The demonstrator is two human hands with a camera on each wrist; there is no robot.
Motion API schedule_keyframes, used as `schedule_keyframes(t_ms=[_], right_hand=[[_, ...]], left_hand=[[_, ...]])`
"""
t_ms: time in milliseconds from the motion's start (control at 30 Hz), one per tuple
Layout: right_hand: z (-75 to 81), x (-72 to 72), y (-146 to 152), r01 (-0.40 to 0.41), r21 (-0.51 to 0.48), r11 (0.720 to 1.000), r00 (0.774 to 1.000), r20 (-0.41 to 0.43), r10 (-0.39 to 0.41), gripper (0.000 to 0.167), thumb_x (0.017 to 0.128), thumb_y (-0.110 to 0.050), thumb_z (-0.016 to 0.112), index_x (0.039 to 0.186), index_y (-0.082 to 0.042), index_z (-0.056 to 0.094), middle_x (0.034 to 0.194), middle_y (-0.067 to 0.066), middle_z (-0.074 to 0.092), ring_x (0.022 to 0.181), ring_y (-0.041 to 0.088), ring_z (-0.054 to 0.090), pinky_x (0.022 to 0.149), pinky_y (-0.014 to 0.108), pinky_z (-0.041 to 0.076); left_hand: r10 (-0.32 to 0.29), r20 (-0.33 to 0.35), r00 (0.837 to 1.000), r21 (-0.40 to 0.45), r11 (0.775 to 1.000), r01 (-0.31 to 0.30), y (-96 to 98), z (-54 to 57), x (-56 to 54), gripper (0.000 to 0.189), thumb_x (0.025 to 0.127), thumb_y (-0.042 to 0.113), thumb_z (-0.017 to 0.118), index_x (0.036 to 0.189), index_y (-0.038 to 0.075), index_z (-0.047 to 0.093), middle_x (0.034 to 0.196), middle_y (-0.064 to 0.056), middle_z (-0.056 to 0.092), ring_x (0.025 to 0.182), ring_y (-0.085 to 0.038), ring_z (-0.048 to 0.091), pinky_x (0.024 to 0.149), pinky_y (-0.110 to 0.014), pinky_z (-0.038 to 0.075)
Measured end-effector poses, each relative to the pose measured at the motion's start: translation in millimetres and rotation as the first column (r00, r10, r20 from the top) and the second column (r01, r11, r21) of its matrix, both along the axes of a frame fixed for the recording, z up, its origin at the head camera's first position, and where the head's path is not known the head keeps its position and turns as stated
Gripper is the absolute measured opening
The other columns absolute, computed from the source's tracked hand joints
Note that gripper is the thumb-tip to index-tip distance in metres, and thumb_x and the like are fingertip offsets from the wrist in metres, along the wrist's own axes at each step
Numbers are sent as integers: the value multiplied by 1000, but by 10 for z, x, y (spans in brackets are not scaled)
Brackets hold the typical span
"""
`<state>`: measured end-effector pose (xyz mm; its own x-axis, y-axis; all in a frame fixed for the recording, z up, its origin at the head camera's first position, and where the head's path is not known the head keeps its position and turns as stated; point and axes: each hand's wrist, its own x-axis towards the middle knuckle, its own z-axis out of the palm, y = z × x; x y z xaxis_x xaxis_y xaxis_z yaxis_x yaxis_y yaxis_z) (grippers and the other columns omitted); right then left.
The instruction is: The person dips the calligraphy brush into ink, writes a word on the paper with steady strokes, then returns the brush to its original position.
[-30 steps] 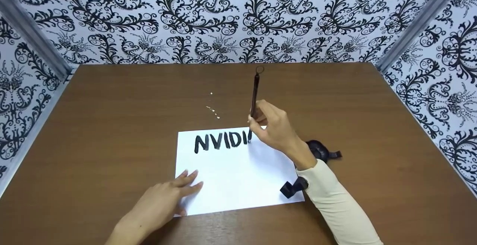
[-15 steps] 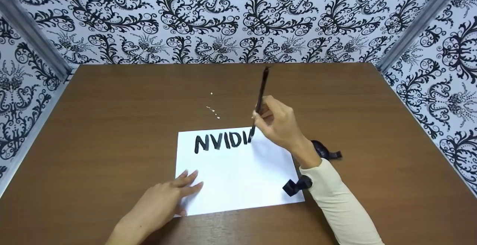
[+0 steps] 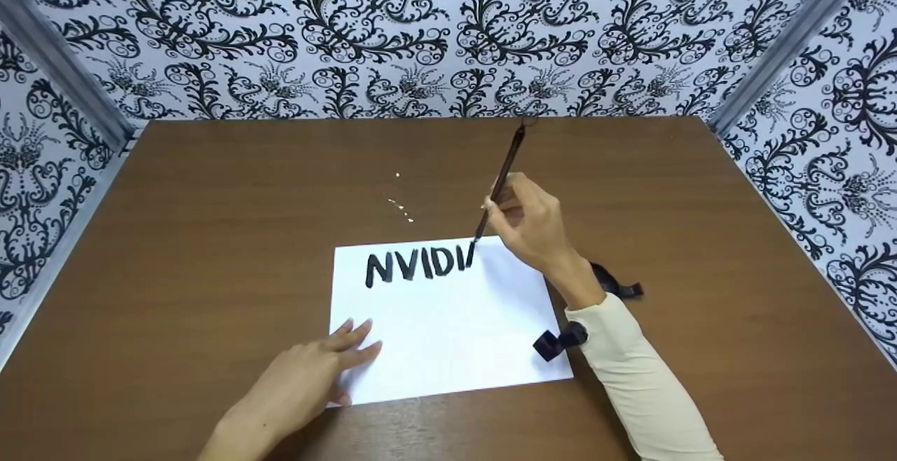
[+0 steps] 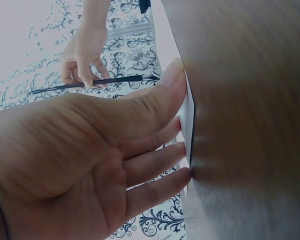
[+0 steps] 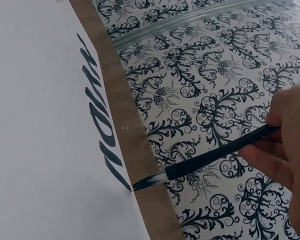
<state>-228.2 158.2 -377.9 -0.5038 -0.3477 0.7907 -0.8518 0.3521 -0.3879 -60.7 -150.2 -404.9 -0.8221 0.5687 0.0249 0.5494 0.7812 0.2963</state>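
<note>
My right hand (image 3: 530, 219) pinches a slim dark paintbrush (image 3: 507, 167) by its handle, leaning to the right. Its inked bristles (image 5: 149, 182) meet the white paper (image 3: 448, 335) near the top edge, at the upper end of a slanted black stroke. Along the top of the sheet run bold black letters (image 3: 413, 265) reading "NVIDI", followed by that slanted stroke. On the paper's lower left corner rests my left hand (image 3: 301, 380), fingers spread and fingertips pressing down. The left wrist view shows its thumb (image 4: 162, 95) and fingertips at the paper's edge.
The sheet lies on a brown wooden table (image 3: 175, 272). Behind my right forearm sits a black round object (image 3: 611, 282), partly hidden. A black wrist-worn device (image 3: 560, 340) overhangs the paper's right side. Small white flecks (image 3: 401, 209) dot the table beyond the sheet. Patterned walls (image 3: 420, 33) enclose the back and sides.
The right hand has moved up and slightly right, tilting the brush further rightward. A slanted black stroke now shows after the last I. The left hand has stayed in place.
</note>
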Motion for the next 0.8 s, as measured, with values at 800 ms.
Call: schedule_keyframes(t_ms=[800], right_hand=[[-5, -8, 17, -7, 44, 999, 998, 56, 4, 11, 85, 4, 61, 94, 5, 55, 81, 13, 62, 71, 19, 67, 61, 22, 55]], left_hand=[[4, 16, 1000, 1, 1000, -4, 9, 11, 2, 67, 68, 26, 78, 131, 14, 60, 144, -9, 45, 128, -33, 45, 76, -55, 52]])
